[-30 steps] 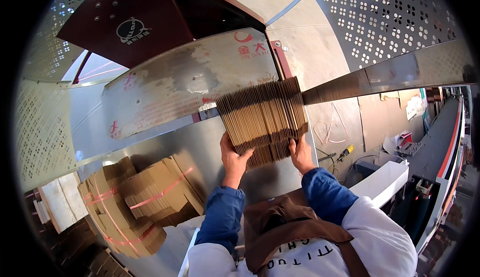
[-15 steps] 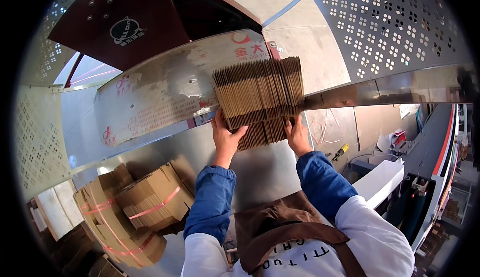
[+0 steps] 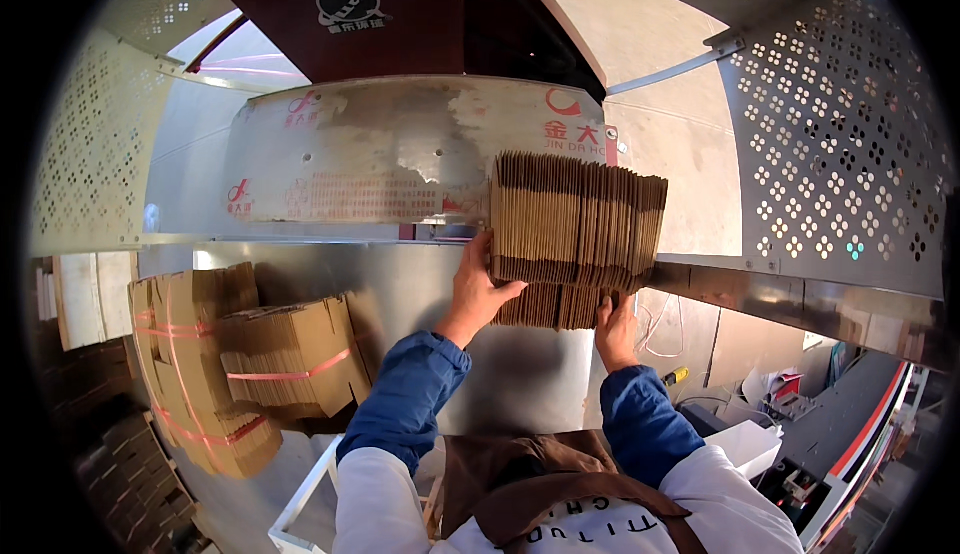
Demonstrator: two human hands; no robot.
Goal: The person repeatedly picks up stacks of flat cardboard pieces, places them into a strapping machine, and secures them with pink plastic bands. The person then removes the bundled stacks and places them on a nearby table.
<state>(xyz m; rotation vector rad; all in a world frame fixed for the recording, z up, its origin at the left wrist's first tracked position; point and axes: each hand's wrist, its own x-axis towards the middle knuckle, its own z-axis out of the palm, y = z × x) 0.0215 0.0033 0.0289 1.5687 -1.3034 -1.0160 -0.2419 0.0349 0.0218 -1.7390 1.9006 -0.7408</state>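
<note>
A thick bundle of flattened brown cardboard boxes (image 3: 575, 216) stands on edge, its many folded sheets packed side by side. A lower row of cardboard edges shows beneath its near side. My left hand (image 3: 478, 296) grips the bundle's near left corner, thumb across the front and fingers along the left side. At the near right corner my right hand (image 3: 617, 331) is closed on the bundle, with some of its fingers hidden. Beneath and behind the bundle are a metal work surface (image 3: 525, 379) and a worn metal plate with red print (image 3: 370, 144).
Strapped bundles of cardboard (image 3: 300, 354) stand at the left, bound with pink strapping. A dark red machine housing (image 3: 350, 34) rises at the back. Perforated metal guards (image 3: 830, 144) flank both sides. A yellow-handled tool (image 3: 676, 376) and a white box-shaped part (image 3: 745, 446) are at the right.
The view has turned, so the whole scene sits more level and farther right. Both hands keep their hold on the cardboard bundle, which stays about the same against the metal plate.
</note>
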